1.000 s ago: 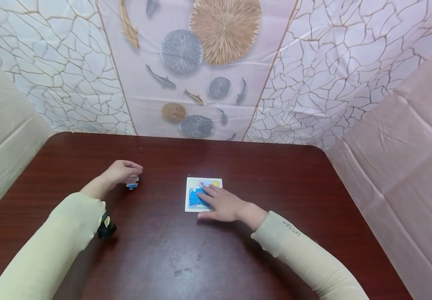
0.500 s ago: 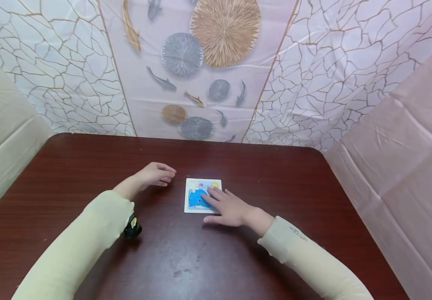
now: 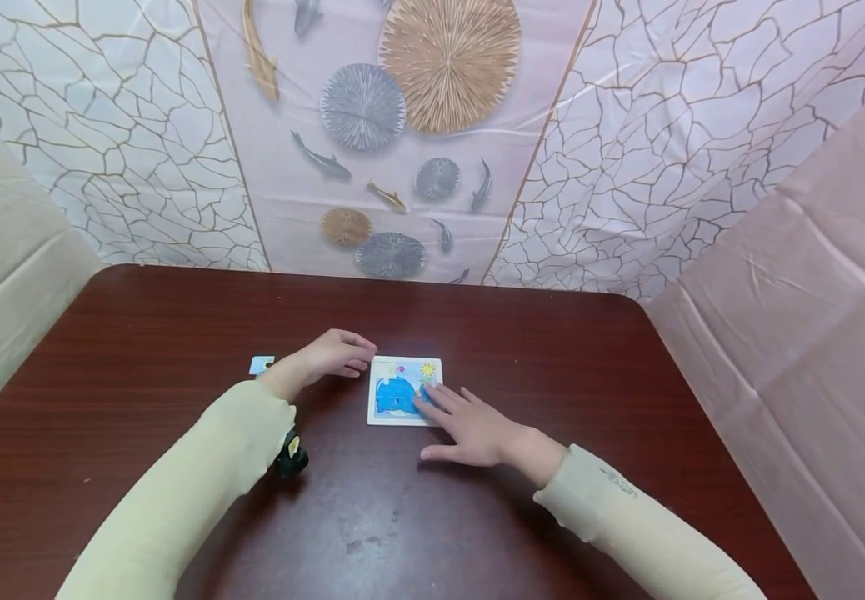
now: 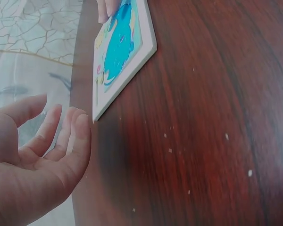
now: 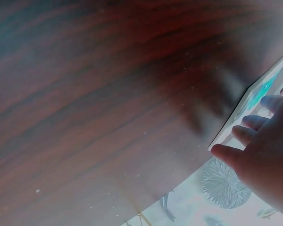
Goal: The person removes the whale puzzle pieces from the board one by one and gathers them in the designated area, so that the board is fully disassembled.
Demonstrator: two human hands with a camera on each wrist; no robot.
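A small square jigsaw puzzle (image 3: pixel 395 396) in a white frame lies flat on the brown table. Its picture shows a blue whale-like animal and a yellow sun. My left hand (image 3: pixel 338 354) is at the upper left corner of the frame, fingers loosely bent, with nothing visible between them in the left wrist view. From the lower right, my right hand (image 3: pixel 477 429) spreads its fingers over the puzzle's right side, fingertips on the picture and hiding part of it. A loose light blue puzzle piece (image 3: pixel 261 364) sits left of the frame, partly hidden by my left wrist.
The dark wooden table (image 3: pixel 552 358) ends in rounded far corners against a patterned cloth backdrop (image 3: pixel 440 167). Pinkish cloth walls (image 3: pixel 800 275) close in both sides. A black wrist device (image 3: pixel 292 458) hangs below my left cuff.
My left hand has moved right, from over the loose piece to the frame's upper left corner, uncovering that piece. My right hand has slid slightly right and down, showing more of the picture.
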